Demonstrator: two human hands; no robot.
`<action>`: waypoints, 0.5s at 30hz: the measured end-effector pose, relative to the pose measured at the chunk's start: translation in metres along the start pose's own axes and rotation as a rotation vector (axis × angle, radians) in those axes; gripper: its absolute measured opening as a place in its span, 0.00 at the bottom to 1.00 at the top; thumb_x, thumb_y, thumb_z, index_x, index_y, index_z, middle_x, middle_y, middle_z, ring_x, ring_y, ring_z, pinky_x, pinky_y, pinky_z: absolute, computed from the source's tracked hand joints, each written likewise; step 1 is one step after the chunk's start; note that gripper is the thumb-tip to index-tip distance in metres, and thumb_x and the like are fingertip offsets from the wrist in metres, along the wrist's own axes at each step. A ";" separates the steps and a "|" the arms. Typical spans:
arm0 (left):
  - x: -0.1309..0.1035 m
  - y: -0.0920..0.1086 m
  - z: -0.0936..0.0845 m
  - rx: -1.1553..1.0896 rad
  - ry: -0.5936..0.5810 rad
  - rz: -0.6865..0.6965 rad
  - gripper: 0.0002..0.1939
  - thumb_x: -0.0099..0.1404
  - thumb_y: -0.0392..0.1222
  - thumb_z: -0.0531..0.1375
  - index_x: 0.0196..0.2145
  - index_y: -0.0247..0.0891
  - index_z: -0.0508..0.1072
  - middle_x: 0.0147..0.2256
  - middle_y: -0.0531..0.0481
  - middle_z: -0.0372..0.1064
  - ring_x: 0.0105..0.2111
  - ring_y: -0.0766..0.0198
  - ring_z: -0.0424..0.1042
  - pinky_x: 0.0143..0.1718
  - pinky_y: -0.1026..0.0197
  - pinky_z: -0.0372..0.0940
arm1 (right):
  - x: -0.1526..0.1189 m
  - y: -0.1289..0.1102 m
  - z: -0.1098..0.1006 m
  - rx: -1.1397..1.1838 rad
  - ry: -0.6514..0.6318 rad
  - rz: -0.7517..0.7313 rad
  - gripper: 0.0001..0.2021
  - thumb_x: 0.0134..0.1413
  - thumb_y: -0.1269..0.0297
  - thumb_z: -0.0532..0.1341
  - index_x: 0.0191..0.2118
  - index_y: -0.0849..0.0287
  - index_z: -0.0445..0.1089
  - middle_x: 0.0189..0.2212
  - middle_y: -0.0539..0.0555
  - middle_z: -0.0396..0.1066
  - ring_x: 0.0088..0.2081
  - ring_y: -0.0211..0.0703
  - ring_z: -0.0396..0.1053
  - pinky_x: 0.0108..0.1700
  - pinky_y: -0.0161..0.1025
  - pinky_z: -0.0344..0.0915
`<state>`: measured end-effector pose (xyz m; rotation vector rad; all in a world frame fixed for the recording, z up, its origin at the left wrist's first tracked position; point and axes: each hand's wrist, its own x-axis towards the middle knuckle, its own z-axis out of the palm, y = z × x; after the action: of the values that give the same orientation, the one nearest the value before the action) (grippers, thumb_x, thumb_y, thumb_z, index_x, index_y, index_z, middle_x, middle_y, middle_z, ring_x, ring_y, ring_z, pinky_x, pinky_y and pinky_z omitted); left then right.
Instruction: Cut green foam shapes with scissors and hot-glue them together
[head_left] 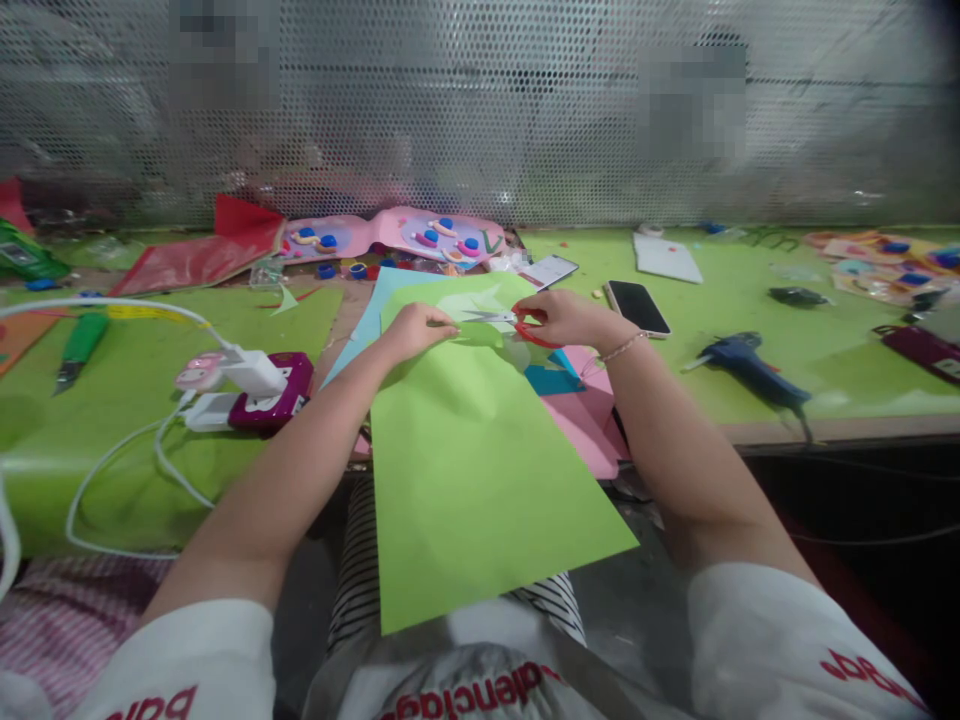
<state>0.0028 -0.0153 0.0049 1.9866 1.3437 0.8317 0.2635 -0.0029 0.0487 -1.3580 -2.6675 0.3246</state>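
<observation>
A large light-green sheet of paper (480,480) stretches from the table over the front edge and above my lap. My left hand (416,332) pinches it near its far left part. My right hand (559,318) is closed on the red handles of a pair of scissors (495,317). The blades point left toward my left fingers and lie at the green paper, slightly apart. A pale cut piece or shape shows by the blades, its outline hard to make out. Under the green sheet lie a light-blue sheet (360,325) and pink paper (589,430).
A purple power strip (274,400) with white chargers and cables stands left, near a green utility knife (80,348). To the right are a phone (637,307) and a blue glue gun (754,370). Pink decorated pieces (435,235) lie before the perforated metal screen (480,120).
</observation>
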 end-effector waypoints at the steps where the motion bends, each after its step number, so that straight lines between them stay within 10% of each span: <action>1: 0.000 0.000 0.000 0.003 0.000 0.003 0.12 0.54 0.47 0.63 0.29 0.36 0.80 0.36 0.43 0.78 0.37 0.56 0.73 0.44 0.56 0.64 | 0.000 0.000 0.000 0.000 -0.002 0.002 0.22 0.49 0.51 0.56 0.42 0.62 0.72 0.30 0.55 0.70 0.28 0.38 0.60 0.30 0.36 0.52; 15: 0.000 -0.001 0.001 0.027 0.005 0.018 0.11 0.54 0.46 0.63 0.29 0.36 0.80 0.34 0.44 0.78 0.36 0.58 0.72 0.42 0.57 0.64 | 0.003 0.002 0.003 -0.009 -0.041 -0.002 0.19 0.49 0.51 0.57 0.40 0.61 0.73 0.27 0.54 0.68 0.25 0.37 0.57 0.29 0.36 0.50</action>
<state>0.0028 -0.0149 0.0032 2.0212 1.3483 0.8321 0.2627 -0.0001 0.0455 -1.3662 -2.7061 0.3449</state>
